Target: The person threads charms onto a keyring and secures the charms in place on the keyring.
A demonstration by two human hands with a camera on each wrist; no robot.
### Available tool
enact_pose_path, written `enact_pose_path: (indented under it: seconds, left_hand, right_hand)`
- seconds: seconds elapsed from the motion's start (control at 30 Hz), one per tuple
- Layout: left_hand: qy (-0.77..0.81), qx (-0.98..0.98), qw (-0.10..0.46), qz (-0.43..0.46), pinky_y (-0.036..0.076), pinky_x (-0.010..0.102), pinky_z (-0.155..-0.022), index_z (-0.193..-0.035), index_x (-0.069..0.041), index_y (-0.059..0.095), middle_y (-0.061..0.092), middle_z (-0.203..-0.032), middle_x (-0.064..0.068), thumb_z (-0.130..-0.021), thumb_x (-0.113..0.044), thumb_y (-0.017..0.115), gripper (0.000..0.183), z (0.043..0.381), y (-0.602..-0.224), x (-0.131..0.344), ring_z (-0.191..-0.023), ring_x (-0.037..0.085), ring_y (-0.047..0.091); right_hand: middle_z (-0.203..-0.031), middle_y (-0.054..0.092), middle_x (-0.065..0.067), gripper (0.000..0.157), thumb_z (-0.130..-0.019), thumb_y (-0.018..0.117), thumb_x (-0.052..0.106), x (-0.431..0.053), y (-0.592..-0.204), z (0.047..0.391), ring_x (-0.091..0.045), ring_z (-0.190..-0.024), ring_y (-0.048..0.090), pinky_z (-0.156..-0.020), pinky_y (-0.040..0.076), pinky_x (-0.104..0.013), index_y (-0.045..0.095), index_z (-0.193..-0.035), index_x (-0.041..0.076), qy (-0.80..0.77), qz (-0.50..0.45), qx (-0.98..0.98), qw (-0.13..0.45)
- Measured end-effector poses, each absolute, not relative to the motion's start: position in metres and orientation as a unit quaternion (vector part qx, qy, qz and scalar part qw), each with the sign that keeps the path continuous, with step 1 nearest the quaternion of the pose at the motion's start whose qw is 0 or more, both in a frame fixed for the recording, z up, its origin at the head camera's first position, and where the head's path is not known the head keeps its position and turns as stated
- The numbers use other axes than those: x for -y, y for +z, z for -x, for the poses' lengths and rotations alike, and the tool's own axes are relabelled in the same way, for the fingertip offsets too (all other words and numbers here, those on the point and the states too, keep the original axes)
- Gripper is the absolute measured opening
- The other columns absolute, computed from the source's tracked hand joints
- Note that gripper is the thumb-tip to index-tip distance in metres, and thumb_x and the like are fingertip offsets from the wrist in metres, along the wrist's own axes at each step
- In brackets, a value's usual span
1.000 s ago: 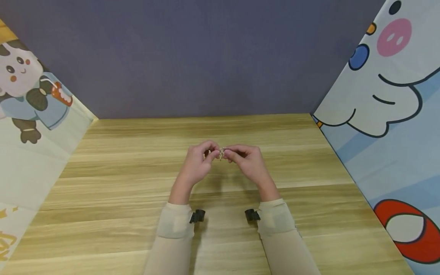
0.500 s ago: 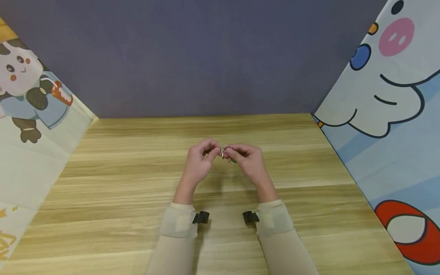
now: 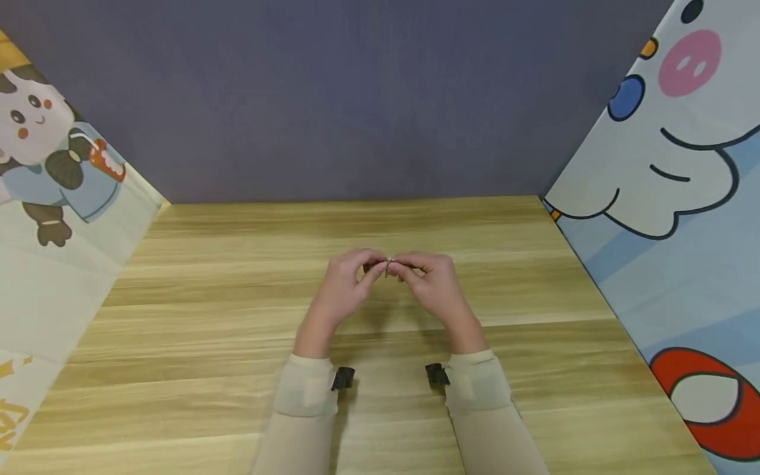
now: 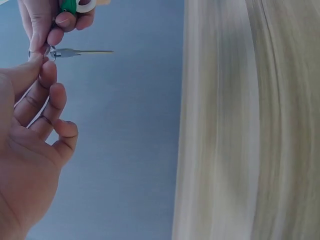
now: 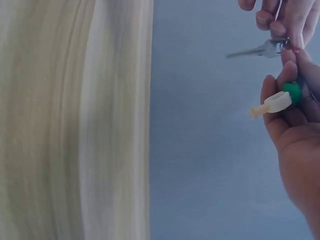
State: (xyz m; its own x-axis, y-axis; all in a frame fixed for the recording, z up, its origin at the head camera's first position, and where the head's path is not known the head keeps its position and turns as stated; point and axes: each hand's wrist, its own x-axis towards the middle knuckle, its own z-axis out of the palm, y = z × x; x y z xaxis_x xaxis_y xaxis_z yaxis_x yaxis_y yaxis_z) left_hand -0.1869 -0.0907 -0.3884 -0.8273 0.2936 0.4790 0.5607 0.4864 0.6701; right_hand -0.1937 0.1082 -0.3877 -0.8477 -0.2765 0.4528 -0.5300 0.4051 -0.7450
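My left hand [image 3: 344,285] and right hand [image 3: 436,284] meet over the middle of the table, fingertips almost touching. Between thumb and forefinger each hand pinches a small metal key ring [image 4: 47,50], mostly covered by the fingertips. From it a silver key [image 5: 269,48] sticks out between the hands, its blade pointing away from the fingers. A keychain charm, with a green ball [image 5: 291,93], a white piece [image 5: 279,102] and a peach tip, lies against the curled lower fingers of my right hand. Whether the key is threaded on the ring cannot be made out.
The wood-grain table [image 3: 208,330] spreads under both hands. A dark grey panel [image 3: 356,99] rises at the back. Cartoon-printed panels stand at the left [image 3: 71,198] and right [image 3: 653,264]. Black clips [image 3: 343,378] sit at the inner side of both sleeve cuffs.
The fingertips of both hands have drawn closer together, the left hand shifting slightly right. The green bit seen below my right hand half a second ago is hidden from the head view.
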Motion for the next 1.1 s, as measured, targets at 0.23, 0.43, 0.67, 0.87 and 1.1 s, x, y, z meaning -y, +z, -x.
enact_pose_path:
  seconds: [0.23,0.43,0.67,0.87,1.1]
  left_hand:
    - [-0.413,0.858,0.155,0.261,0.058,0.045,-0.074,-0.111,-0.004,0.076,0.076,-0.097,0.008,-0.106,-0.013,0.065,0.015,0.184,-0.384,0.09,-0.084,0.018,0.064]
    - [-0.451,0.839,0.167,0.257,0.057,0.04,-0.075,-0.105,-0.006,0.077,0.076,-0.09,0.005,-0.105,-0.011,0.068,0.011,0.184,-0.388,0.09,-0.081,0.017,0.069]
    - [-0.491,0.816,0.173,0.252,0.054,0.028,-0.074,-0.101,-0.006,0.078,0.078,-0.086,0.005,-0.103,-0.011,0.069,0.01,0.185,-0.391,0.089,-0.078,0.022,0.07]
    - [-0.533,0.791,0.182,0.239,0.051,0.026,-0.071,-0.095,-0.004,0.077,0.078,-0.082,0.007,-0.101,-0.009,0.072,0.01,0.186,-0.392,0.083,-0.075,0.019,0.067]
    - [-0.572,0.769,0.172,0.229,0.052,0.025,-0.071,-0.097,-0.002,0.077,0.078,-0.086,0.01,-0.101,-0.008,0.071,0.009,0.188,-0.392,0.077,-0.077,0.032,0.069]
  right_hand:
    - [-0.1,0.083,-0.012,0.014,-0.098,0.075,0.008,-0.11,-0.385,0.192,-0.023,-0.086,0.079,-0.077,0.065,-0.04,0.083,-0.108,0.001,0.423,-0.278,0.844,0.178]
    - [-0.095,0.083,-0.01,0.013,-0.099,0.075,0.011,-0.109,-0.386,0.19,-0.021,-0.079,0.077,-0.071,0.063,-0.038,0.084,-0.105,0.004,0.461,-0.242,0.838,0.162]
    - [-0.094,0.082,-0.015,0.012,-0.099,0.075,0.011,-0.109,-0.389,0.188,-0.02,-0.079,0.074,-0.072,0.06,-0.026,0.084,-0.103,0.003,0.56,-0.181,0.801,0.106]
    - [-0.091,0.079,-0.021,0.012,-0.097,0.076,0.007,-0.109,-0.392,0.19,-0.014,-0.075,0.071,-0.072,0.06,-0.025,0.082,-0.104,-0.002,0.62,-0.153,0.764,0.087]
    - [-0.096,0.078,-0.027,0.013,-0.098,0.073,0.0,-0.111,-0.389,0.189,-0.007,-0.074,0.071,-0.071,0.059,-0.024,0.078,-0.104,-0.01,0.661,-0.152,0.731,0.076]
